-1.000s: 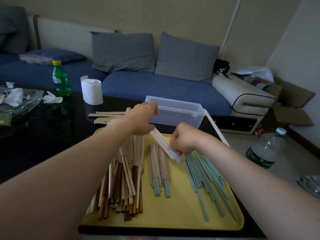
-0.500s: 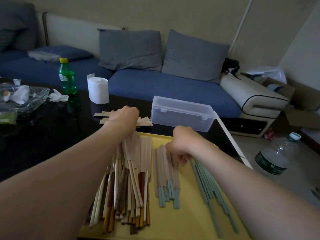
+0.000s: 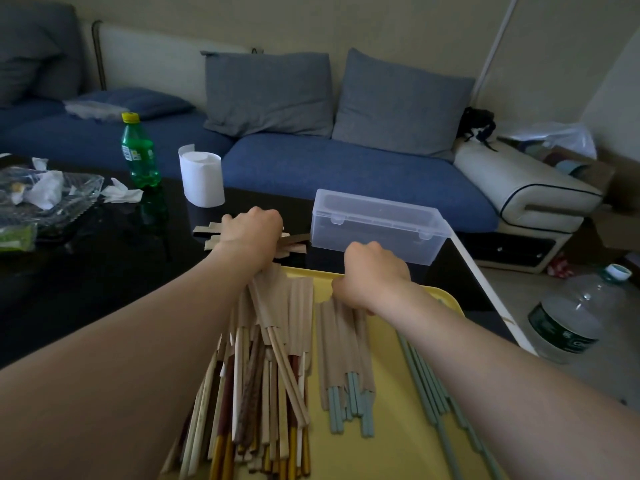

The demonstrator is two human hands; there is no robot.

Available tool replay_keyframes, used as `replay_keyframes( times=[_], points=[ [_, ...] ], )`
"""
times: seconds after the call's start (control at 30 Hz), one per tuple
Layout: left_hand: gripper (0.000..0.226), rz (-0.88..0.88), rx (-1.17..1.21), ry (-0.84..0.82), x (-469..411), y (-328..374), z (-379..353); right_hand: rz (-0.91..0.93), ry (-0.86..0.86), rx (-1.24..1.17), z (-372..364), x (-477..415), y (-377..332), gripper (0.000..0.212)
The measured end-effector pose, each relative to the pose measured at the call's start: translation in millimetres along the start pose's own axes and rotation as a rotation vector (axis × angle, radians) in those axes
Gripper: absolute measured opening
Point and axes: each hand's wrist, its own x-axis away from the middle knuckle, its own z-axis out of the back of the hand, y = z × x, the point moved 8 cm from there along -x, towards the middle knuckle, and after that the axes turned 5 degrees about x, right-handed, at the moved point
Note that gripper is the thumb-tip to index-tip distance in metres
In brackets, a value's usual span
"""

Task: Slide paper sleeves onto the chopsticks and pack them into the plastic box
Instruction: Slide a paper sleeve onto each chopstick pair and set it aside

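My left hand [image 3: 251, 233] reaches past the yellow tray [image 3: 391, 431] onto loose paper sleeves [image 3: 294, 243] on the black table, its fingers curled down over one. My right hand [image 3: 374, 275] is curled on the top ends of the sleeved teal chopsticks [image 3: 343, 344] in the tray's middle; its fingertips are hidden. Sleeved wooden chopsticks [image 3: 270, 362] of mixed colours are heaped on the tray's left. Bare teal chopsticks [image 3: 433, 393] lie on its right, partly under my right forearm. The clear plastic box [image 3: 377, 230] stands shut just beyond the tray.
A toilet roll [image 3: 201, 178] and a green bottle [image 3: 138, 154] stand further back on the table. A glass dish [image 3: 45, 199] with tissues sits at the far left. The table's white edge [image 3: 485, 289] runs along the right; a large water bottle [image 3: 575, 320] stands on the floor beyond it.
My right hand laid the sleeved teal pair on the sleeved pile and stays at its top. My left hand let go of it and moved forward onto the loose sleeves.
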Motion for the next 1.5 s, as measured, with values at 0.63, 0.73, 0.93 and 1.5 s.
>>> replay_keyframes(
  times=[0.63,0.73,0.93,1.5],
  points=[
    [0.023,-0.154,0.264,0.115,29,43,24,-0.301,-0.494,-0.178,-15,39,80,0.022],
    [0.033,-0.229,0.336,0.031,35,65,26,-0.317,-0.560,-0.162,-26,48,82,0.025],
    [0.026,-0.307,0.426,-0.271,51,102,12,-0.219,-0.421,-0.264,-23,52,72,0.017],
    [0.007,-0.397,0.568,-0.300,58,114,11,0.076,0.116,-0.150,24,48,93,0.011]
  ],
)
